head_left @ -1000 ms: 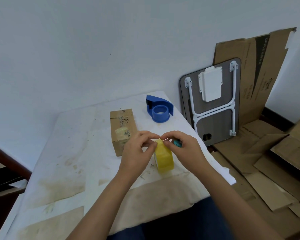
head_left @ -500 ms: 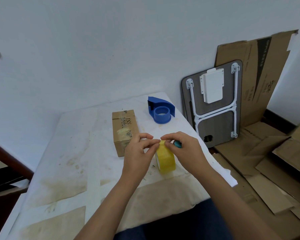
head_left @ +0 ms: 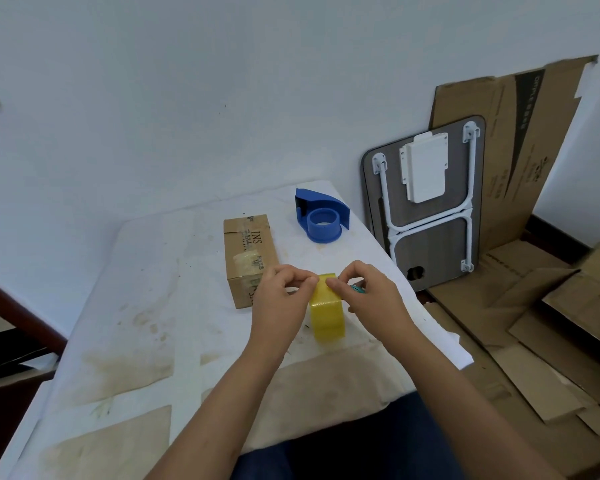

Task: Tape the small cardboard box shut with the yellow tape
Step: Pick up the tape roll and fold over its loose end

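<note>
A roll of yellow tape [head_left: 327, 314] stands on edge above the white table [head_left: 146, 306], held between both hands. My left hand [head_left: 280, 299] pinches the top of the roll from the left. From the right, my right hand [head_left: 373, 299] pinches the same top edge, fingertips almost meeting the left ones. Just behind and left of my left hand lies the small cardboard box [head_left: 248, 252], flaps down, with an old clear tape patch on its top. Its near right corner is hidden by my left hand.
A blue tape dispenser [head_left: 321, 220] sits behind the box near the table's far edge. A small teal object [head_left: 357, 289] peeks from under my right hand. A folded lap table [head_left: 426, 206] and flattened cardboard sheets [head_left: 534, 323] lean and lie to the right of the table.
Both hands stay pinched on the top of the tape roll; fingertips shift slightly along its edge. The view has drifted a little.
</note>
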